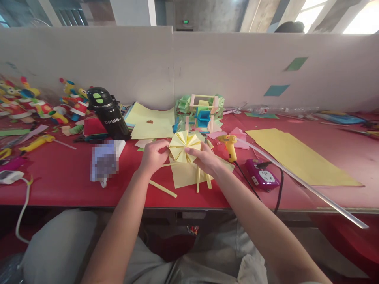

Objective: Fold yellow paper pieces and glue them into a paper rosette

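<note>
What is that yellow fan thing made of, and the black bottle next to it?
The yellow fan, held by both hands, looks like thin matte paper: sharp pleats spread from its centre. The black bottle seems to be hard, glossy plastic or coated metal; it shines, with white lettering and a green-buttoned lid.

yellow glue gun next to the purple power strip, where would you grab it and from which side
Probably by the handle. The yellow glue gun stands upright on the red table, nozzle end up top and its black cord trailing toward the person. The right hand sits just to its left, so coming in from that side with the fingers around the handle looks easiest.
</note>
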A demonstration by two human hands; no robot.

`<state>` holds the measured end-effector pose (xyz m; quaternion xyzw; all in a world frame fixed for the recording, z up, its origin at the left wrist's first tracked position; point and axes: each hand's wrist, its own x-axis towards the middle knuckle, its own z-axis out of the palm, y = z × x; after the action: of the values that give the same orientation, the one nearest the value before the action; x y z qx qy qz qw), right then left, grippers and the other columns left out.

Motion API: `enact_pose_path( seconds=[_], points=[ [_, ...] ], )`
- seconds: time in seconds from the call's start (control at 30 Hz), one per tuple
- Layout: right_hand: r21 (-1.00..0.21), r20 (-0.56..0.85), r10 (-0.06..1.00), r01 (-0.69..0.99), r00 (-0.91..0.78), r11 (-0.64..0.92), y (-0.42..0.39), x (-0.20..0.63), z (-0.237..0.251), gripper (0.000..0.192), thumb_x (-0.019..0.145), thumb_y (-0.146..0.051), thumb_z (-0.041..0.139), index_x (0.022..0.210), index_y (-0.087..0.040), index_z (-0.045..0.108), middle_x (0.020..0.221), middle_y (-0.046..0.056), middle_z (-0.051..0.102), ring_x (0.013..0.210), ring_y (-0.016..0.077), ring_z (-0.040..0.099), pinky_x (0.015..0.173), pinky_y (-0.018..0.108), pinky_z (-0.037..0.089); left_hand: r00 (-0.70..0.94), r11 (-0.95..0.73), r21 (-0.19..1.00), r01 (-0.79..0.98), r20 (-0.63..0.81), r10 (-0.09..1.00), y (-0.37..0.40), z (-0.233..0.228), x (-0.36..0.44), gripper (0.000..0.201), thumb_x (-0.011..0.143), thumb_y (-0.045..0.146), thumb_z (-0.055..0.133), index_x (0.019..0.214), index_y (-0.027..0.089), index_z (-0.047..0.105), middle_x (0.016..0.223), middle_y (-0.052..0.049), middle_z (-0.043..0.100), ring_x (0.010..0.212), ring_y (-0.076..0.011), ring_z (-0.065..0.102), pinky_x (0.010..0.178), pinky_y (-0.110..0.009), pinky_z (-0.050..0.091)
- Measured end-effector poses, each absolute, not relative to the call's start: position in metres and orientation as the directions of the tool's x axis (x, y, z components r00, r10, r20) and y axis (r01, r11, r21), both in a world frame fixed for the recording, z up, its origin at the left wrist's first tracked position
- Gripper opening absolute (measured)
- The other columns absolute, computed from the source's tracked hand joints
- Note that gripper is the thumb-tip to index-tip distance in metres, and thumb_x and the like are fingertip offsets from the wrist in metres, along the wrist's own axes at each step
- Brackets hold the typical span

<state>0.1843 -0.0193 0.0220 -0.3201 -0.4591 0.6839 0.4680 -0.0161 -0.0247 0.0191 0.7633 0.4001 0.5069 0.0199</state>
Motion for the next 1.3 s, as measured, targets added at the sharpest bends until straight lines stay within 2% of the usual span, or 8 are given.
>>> enact_pose_path(
  seconds=[0.37,0.6,0.83,1.0,1.3],
  points=[
    [-0.898,0.096,0.961,-0.439,-0.261,-0.03,-0.0182,0.1786,0.0209,0.051,0.061,-0.03,0.087,0.105,-0.024,0.061,0.114,0.007,0.073,0.109,0.0283,0.068,0.097,0.044,0.053,0.119,-0.67,0.425,0.609,0.786,0.607,-0.027,0.0217,-0.0145,0.013,0.082,0.019,0.065,0.069,0.019,0.067,0.068,0.0,0.069,0.064,-0.0148,0.061,0.063,-0.025,0.046],
    [-0.914,0.08,0.962,-0.403,-0.261,-0.033,-0.0194,0.1784,0.0218,0.058,0.059,-0.035,0.088,0.108,-0.025,0.058,0.114,0.007,0.073,0.112,0.0296,0.067,0.095,0.044,0.054,0.191,-0.683,0.439,0.584,0.743,0.641,-0.0259,0.0215,-0.0137,0.015,0.084,0.024,0.063,0.07,0.02,0.066,0.07,-0.002,0.069,0.066,-0.0158,0.061,0.065,-0.026,0.046],
    [-0.916,0.046,0.965,-0.396,-0.26,-0.063,-0.0185,0.1803,0.0186,0.064,0.059,-0.034,0.09,0.112,-0.026,0.054,0.108,0.006,0.073,0.105,0.0288,0.07,0.091,0.045,0.056,0.216,-0.689,0.438,0.577,0.732,0.646,-0.026,0.0215,-0.0122,0.022,0.086,0.027,0.064,0.066,0.019,0.063,0.065,-0.001,0.063,0.061,-0.0138,0.055,0.061,-0.025,0.043],
    [-0.921,0.078,0.971,-0.39,-0.227,-0.018,-0.0159,0.1807,0.0161,0.07,0.057,-0.035,0.091,0.116,-0.025,0.054,0.105,0.005,0.073,0.101,0.0265,0.07,0.094,0.045,0.055,0.219,-0.69,0.465,0.555,0.718,0.66,-0.0272,0.0224,-0.0111,0.021,0.086,0.03,0.066,0.068,0.019,0.064,0.068,-0.001,0.066,0.064,-0.0141,0.058,0.063,-0.025,0.045],
    [-0.921,0.13,0.986,-0.381,-0.101,0.083,-0.019,0.1755,0.0172,0.077,0.057,-0.032,0.089,0.124,-0.03,0.05,0.116,0.007,0.069,0.107,0.0277,0.068,0.095,0.046,0.055,0.171,-0.639,0.364,0.677,0.767,0.618,-0.0266,0.0199,-0.0083,0.026,0.084,0.028,0.066,0.06,0.02,0.06,0.057,0.001,0.059,0.056,-0.013,0.049,0.06,-0.027,0.04]
  ],
)
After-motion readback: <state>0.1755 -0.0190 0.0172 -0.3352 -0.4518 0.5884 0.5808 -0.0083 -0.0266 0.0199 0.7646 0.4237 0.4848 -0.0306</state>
